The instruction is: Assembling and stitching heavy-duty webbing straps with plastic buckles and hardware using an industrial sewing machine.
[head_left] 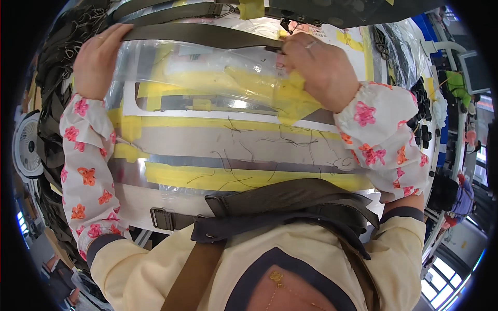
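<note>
A dark olive webbing strap (202, 35) stretches across the far side of the work surface, slightly bowed. My left hand (99, 59) has its fingers closed on the strap's left part. My right hand (324, 67), with a ring on one finger, pinches the right end, where a small dark piece shows at the fingertips. That end lies just below the needle area of a dark sewing machine (332, 13). Under the strap lies a clear plastic sheet (207, 65) stuck down with yellow tape. Part of the strap's right end is hidden behind my fingers.
Dark straps with metal hooks (54, 67) are heaped along the left edge, near a white fan (28, 145). Loose threads (249, 147) lie on the taped surface. More webbing with a buckle (163, 218) rests against my body. Black plastic parts (424, 109) sit at right.
</note>
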Demonstrator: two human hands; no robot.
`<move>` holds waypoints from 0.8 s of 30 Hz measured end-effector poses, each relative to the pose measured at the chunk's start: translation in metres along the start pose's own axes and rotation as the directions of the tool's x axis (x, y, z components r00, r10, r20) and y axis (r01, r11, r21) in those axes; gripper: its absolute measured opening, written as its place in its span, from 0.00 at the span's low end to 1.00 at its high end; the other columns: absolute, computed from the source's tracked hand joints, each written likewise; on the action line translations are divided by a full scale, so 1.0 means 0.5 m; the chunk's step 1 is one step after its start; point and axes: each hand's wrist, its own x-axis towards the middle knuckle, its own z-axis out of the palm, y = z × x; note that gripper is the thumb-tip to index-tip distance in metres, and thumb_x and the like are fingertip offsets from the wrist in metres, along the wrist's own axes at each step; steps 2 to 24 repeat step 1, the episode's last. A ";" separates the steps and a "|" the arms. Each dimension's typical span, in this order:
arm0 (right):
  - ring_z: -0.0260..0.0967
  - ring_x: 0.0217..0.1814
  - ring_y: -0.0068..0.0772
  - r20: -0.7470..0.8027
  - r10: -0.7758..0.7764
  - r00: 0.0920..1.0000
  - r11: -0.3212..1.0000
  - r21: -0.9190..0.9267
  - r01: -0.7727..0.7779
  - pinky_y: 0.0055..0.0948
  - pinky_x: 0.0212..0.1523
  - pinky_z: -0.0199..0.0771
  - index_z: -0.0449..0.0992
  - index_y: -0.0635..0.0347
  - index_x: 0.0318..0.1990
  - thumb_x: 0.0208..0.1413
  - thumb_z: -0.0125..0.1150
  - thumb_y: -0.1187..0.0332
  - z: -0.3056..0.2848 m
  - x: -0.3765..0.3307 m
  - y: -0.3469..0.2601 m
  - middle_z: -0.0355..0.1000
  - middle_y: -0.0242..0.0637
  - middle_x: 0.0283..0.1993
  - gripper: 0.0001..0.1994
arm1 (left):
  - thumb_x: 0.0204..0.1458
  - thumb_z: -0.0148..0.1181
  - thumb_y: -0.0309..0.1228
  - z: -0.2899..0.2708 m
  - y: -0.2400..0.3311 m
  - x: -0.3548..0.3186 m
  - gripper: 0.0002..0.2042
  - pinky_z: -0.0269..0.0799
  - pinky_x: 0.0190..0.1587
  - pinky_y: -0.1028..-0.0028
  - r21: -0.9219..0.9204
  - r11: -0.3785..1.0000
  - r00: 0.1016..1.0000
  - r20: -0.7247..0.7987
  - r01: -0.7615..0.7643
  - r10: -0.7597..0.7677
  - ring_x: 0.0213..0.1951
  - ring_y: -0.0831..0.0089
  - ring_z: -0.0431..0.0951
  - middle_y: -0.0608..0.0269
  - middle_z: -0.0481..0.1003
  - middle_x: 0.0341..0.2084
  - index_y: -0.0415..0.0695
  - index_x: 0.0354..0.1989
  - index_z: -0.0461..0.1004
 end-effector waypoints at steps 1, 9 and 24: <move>0.70 0.38 0.38 0.181 0.011 0.983 0.999 -0.034 -0.004 0.28 0.32 0.73 0.67 0.59 0.36 0.35 0.59 0.73 0.005 0.029 -0.024 0.68 0.41 0.42 0.16 | 0.48 0.55 0.28 -0.025 -0.027 -0.016 0.19 0.65 0.51 0.72 0.109 0.993 0.998 -0.041 0.045 -0.040 0.48 0.61 0.71 0.55 0.70 0.49 0.49 0.51 0.68; 0.70 0.38 0.38 0.181 0.011 0.983 0.999 -0.034 -0.004 0.28 0.32 0.73 0.67 0.59 0.36 0.35 0.59 0.73 0.005 0.029 -0.024 0.68 0.41 0.42 0.16 | 0.48 0.55 0.28 -0.025 -0.027 -0.016 0.19 0.65 0.51 0.72 0.109 0.993 0.998 -0.041 0.045 -0.040 0.48 0.61 0.71 0.55 0.70 0.49 0.49 0.51 0.68; 0.70 0.38 0.38 0.181 0.011 0.983 0.999 -0.034 -0.004 0.28 0.32 0.73 0.67 0.59 0.36 0.35 0.59 0.73 0.005 0.029 -0.024 0.68 0.41 0.42 0.16 | 0.48 0.55 0.28 -0.025 -0.027 -0.016 0.19 0.65 0.51 0.72 0.109 0.993 0.998 -0.041 0.045 -0.040 0.48 0.61 0.71 0.55 0.70 0.49 0.49 0.51 0.68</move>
